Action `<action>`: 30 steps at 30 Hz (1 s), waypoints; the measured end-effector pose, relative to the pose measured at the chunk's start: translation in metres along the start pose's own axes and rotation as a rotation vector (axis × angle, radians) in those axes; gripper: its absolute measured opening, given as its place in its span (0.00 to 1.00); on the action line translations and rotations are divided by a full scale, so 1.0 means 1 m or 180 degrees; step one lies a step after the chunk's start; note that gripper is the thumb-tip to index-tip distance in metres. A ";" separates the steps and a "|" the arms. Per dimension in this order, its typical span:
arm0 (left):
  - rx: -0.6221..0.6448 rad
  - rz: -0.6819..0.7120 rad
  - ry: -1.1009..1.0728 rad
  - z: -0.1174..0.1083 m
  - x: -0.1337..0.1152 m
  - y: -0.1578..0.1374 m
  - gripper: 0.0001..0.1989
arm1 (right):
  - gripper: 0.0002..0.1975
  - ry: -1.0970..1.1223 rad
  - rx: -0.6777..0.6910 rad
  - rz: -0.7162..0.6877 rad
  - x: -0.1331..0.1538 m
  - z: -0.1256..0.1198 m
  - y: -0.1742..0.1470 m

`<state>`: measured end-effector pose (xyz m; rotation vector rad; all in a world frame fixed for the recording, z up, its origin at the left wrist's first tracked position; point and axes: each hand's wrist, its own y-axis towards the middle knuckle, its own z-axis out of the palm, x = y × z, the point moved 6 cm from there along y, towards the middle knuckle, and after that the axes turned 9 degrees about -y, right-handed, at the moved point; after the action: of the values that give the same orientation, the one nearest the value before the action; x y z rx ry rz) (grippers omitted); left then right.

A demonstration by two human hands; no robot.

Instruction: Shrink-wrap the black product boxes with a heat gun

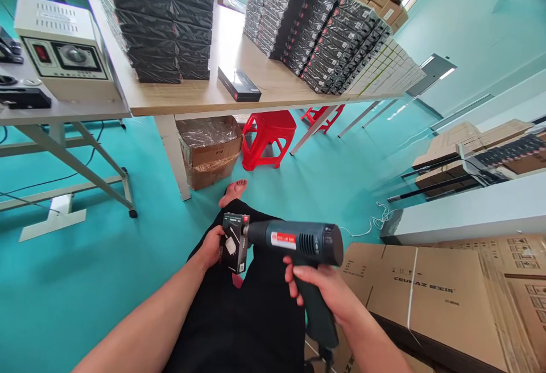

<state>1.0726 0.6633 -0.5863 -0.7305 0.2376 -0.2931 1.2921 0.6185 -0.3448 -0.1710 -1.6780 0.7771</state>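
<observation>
My right hand (313,282) is wrapped round the handle of a dark heat gun (307,241) with a red and white label. The gun's nozzle points left, at or very near the right side of a small black box (234,248). That box shows a charger and cable printed on its front. My left hand (212,246) grips it by its left edge, above my lap; the fingers behind it are hidden. A cord runs from the bottom of the heat gun's handle.
A wooden table (281,86) ahead bears stacks of wrapped black boxes (166,20) and one flat black box (239,84). Below are a carton (213,154) and a red stool (271,134). Flattened cartons (426,287) lie at right; a beige machine (66,49) stands left.
</observation>
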 end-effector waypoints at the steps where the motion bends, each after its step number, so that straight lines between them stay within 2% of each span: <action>1: -0.0011 0.0045 0.0081 0.000 -0.001 0.000 0.04 | 0.16 0.0052 -0.0092 -0.0095 0.006 0.000 0.005; 4: -0.0064 0.0262 0.0206 0.002 -0.006 -0.003 0.04 | 0.16 -0.0089 0.0106 -0.0017 0.007 0.005 0.009; 8: -0.0166 0.0510 0.0009 0.002 -0.019 -0.008 0.06 | 0.18 -0.0322 0.0650 0.0386 -0.023 0.007 -0.015; 11: -0.0234 0.0619 -0.0147 0.002 -0.026 -0.010 0.06 | 0.18 -0.0208 0.0510 0.0532 -0.044 0.003 -0.032; 14: -0.0258 0.0664 -0.0137 0.005 -0.028 -0.010 0.06 | 0.19 0.0040 0.0239 0.0502 -0.053 0.005 -0.037; 20: -0.0205 0.0758 0.0014 0.010 -0.027 -0.011 0.06 | 0.17 0.0409 -0.0081 0.0295 -0.054 0.017 -0.030; 25: -0.0174 0.0823 0.0034 0.011 -0.030 -0.014 0.06 | 0.18 0.0301 0.0158 0.0342 -0.059 0.027 -0.028; 30: -0.0071 0.0728 0.0091 0.013 -0.031 -0.021 0.09 | 0.19 0.0397 -0.0183 0.0270 -0.056 0.012 -0.033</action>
<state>1.0443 0.6674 -0.5595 -0.7141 0.3489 -0.0836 1.3063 0.5598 -0.3726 -0.3262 -1.5836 0.7660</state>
